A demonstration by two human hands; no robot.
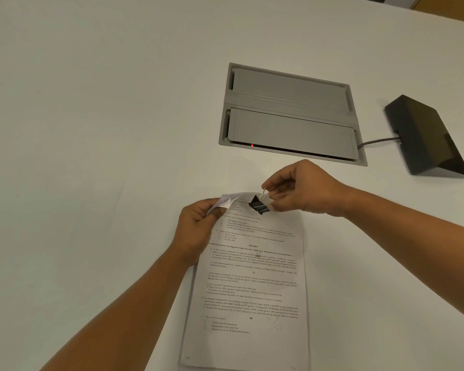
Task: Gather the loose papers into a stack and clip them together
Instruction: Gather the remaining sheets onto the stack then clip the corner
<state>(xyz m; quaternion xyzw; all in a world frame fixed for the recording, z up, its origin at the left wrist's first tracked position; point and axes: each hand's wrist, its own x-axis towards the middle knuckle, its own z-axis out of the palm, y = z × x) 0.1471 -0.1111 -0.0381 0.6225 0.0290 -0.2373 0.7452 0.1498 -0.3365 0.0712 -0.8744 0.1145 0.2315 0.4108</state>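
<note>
One white worktop [91, 129] fills nearly the whole frame. Right of centre, a grey cable hatch [292, 113] with two closed flaps is set flush into it, a small red light glowing at its lower edge. At the right edge of the frame sits a black wedge-shaped device [423, 135], its cable running toward the hatch. Lower centre, the stack of papers [252, 290] lies flat on the worktop, printed text facing up, its top end lifted. The left hand [198, 226] is closed on the stack's upper left corner, thumb on top, bending the sheets upward. The right hand [303, 191] pinches the wire handles of a black binder clip [258, 204] between thumb and fingertips, the remaining fingers curled. The clip sits at the stack's top edge, just beside the left hand; whether its mouth already grips the sheets cannot be told.
</note>
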